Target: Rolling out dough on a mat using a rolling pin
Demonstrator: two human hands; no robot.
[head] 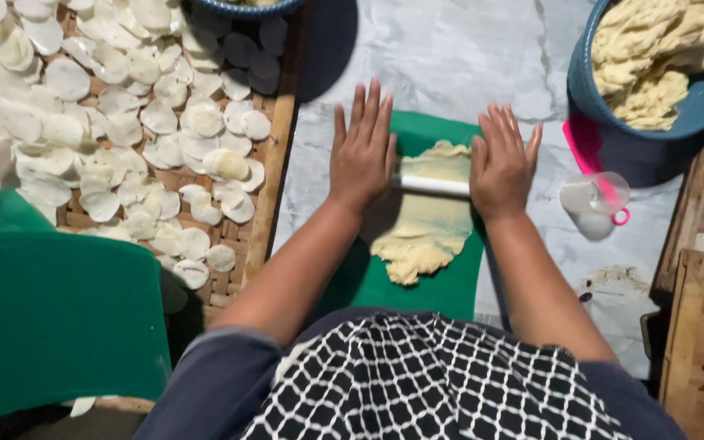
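- A white cylindrical rolling pin (432, 185) is pressed under the left hand (362, 155) and right hand (500, 163), fingers flat and spread, one at each end for even pressure
- The pale yellow dough sheet (425, 224) is kept on a green plastic mat (368, 281); sticking to the marble floor (450, 57) is thereby likely avoided
- Thin white cut discs (124, 122) are spread on a woven bamboo tray (275, 163), apparently for drying

Both arms reach forward, left hand (362, 155) and right hand (500, 161) flat, fingers extended.

dough (421, 232) on a mat (442, 289) in the middle, rolling pin (432, 185) across it, tray (266, 179) of discs (124, 122) off to the left, tub (698, 106) far right, cup (595, 195) beside the tub
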